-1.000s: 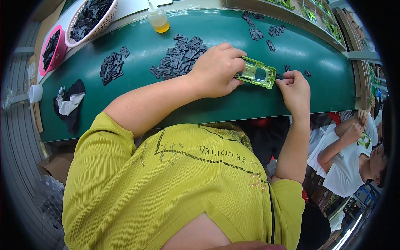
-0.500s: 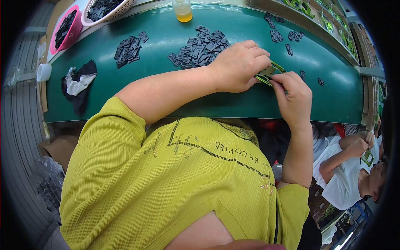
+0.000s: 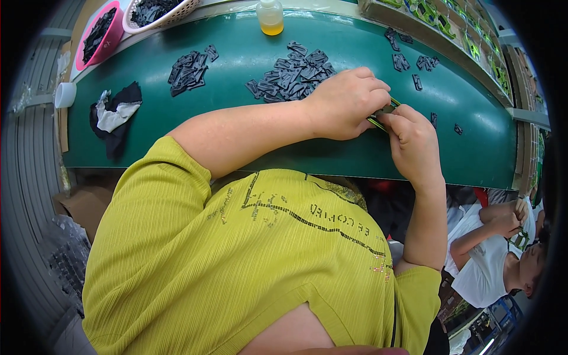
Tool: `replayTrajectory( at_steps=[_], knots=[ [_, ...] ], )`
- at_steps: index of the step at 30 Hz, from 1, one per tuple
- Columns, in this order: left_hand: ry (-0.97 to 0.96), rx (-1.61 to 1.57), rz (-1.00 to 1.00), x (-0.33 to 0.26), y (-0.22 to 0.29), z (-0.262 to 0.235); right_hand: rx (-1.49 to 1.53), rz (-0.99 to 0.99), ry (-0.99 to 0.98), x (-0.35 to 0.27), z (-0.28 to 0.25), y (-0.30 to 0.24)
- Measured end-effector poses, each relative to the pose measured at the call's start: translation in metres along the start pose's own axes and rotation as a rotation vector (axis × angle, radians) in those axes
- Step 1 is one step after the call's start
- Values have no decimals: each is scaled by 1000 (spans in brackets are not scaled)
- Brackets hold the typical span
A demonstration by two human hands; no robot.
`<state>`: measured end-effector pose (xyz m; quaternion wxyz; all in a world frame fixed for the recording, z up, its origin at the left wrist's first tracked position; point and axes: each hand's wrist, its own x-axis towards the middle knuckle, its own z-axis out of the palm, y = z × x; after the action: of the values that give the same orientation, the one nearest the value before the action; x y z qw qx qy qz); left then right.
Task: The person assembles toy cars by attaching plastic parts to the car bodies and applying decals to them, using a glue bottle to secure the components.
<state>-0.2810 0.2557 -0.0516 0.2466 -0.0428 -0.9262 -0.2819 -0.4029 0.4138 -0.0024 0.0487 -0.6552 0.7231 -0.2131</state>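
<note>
together, the left hand [image 3: 346, 106] and right hand [image 3: 414, 142] clamp a small green flat plastic piece [image 3: 381, 115] over the green worktop [image 3: 236, 118], seemingly mid-fitting; the next move needs steady fingertip pressure.

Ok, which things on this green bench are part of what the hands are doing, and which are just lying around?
In use: left hand and right hand, both gripping the green part; black pieces, the pile closest to the hands.

Lying about: oil bottle, rag, pink bowl, white basket, tape roll.
</note>
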Motion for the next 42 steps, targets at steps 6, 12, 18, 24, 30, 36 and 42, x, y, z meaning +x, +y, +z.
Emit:
replayTrajectory(
  at_steps=[6,12,18,24,30,36,42],
  knots=[
    [26,-10,17,-1,-1,0,-39,-66,79,2,6,-1],
    [20,3,30,1,2,1,31,-124,119,-1,7,3],
    [4,-5,5,0,1,1,76,-87,112,-1,5,5],
    [-37,8,-50,1,4,-4,297,602,400,-29,-13,49],
    [-54,20,-72,0,4,-4,51,729,332,-36,-20,100],
    [-21,43,-47,-2,6,-6,-377,140,341,0,-2,87],
    [91,72,-22,-6,12,-28,-489,141,64,-14,-21,81]
  ],
)
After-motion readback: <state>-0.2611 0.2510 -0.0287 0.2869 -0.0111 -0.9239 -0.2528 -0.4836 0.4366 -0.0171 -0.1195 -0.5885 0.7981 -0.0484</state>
